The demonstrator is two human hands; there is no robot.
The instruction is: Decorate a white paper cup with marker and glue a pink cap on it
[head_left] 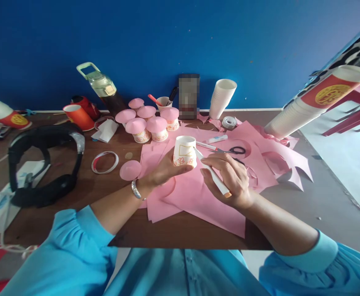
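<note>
Bottle [104, 87] stands near the blue wall [149, 41]. Next come small cups [159, 136] with pink paper tops [156, 124]. The left hand [165, 166] has its grip closed around a white cup [184, 155], above pink paper [198, 197] on the table [167, 236]. A pen [218, 183], its tip at this cup's side, is clamped in the right hand's [232, 176] grip.

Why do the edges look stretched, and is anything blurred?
Head view: likely wide-angle distortion, with the right-hand cup stack leaning outward; head view: coarse squares mask most of the dark upright device; head view: the held cup looks fairly sharp.
</note>
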